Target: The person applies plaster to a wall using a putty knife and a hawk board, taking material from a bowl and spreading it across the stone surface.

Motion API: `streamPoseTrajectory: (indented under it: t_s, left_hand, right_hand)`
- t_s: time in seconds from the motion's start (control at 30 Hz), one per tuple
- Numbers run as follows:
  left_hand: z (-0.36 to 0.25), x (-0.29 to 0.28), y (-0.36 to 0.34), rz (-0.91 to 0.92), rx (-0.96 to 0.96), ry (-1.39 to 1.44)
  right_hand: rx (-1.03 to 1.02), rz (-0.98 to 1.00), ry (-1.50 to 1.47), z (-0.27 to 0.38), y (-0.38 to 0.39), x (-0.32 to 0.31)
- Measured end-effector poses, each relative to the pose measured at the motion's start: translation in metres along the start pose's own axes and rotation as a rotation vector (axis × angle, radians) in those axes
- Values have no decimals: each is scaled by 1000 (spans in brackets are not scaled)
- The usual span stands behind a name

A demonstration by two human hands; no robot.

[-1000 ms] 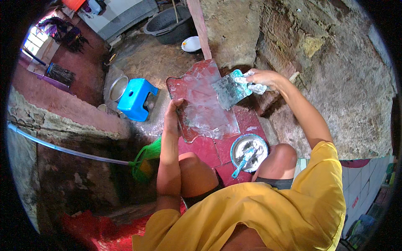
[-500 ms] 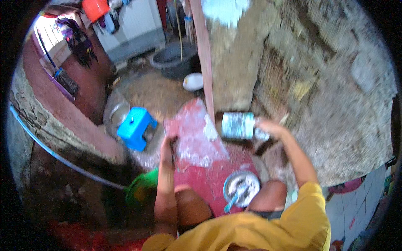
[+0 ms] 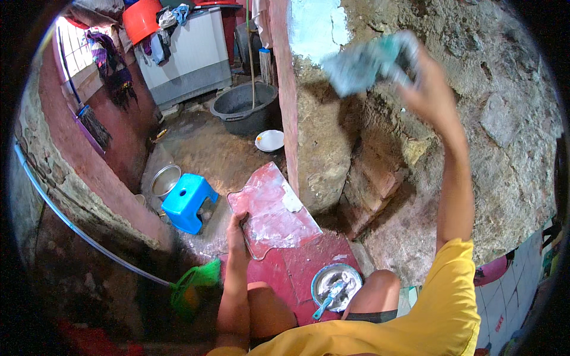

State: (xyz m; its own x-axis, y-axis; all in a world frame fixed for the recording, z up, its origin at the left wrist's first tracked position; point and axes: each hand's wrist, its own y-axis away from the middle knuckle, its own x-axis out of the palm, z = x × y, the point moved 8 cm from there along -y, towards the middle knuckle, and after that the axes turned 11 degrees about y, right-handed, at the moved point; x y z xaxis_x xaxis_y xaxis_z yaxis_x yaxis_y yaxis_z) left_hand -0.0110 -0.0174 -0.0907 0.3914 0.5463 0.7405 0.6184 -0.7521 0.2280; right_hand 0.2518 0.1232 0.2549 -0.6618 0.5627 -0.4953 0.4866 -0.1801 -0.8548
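Rough bare wall [image 3: 475, 160] fills the right, a white patch [image 3: 314, 26] high on it. Near that patch, the right hand [image 3: 428, 89] has its fingers around a blurred greenish scraper [image 3: 356, 66]; the left hand [image 3: 236, 230] clasps a smeared board [image 3: 274, 207] beyond a paste bowl [image 3: 314, 288].

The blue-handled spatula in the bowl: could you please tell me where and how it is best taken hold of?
The spatula is probably best pinched by its handle's outer end, coming from the person's side: that end juts over the near-left rim of the bowl, while the other end lies in white paste.
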Motion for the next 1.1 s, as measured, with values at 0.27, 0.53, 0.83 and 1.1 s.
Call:
streamPoseTrajectory:
  t_s: [0.27, 0.53, 0.83, 1.1]
  left_hand:
    - [16, -8, -19, 30, -77, -29]
    - [18, 2, -16, 48, -105, -125]
    - [26, -31, -41, 11, 74, -396]
    - [-63, -61, -16, -6, 282, 182]
  right_hand:
    - [64, -69, 112, -27, -72, -41]
    - [-194, -271, 324, -59, -52, 26]
    - [154, -218, -404, 54, 120, 90]
    - [-134, 1532, -267, 145, 497, 269]
